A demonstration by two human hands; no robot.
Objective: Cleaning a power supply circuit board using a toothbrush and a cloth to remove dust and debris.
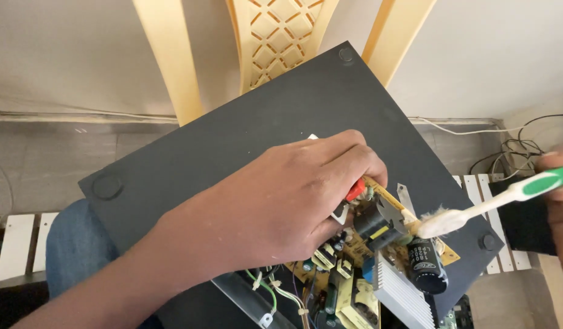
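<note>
Against the dark panel (pixel 232 140), my left hand (pixel 281 195) clamps the circuit board (pixel 360 268); my right hand (pixel 558 183) grips the toothbrush (pixel 494 204), its long axis near level, bristles pointing left onto the board.

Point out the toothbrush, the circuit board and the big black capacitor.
toothbrush (pixel 443 223), head view, on the bristle head.
circuit board (pixel 354 247), head view, on its yellow surface.
black capacitor (pixel 427 268), head view, on its side.

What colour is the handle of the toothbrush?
The toothbrush handle is green and white, seen in the head view.
</note>
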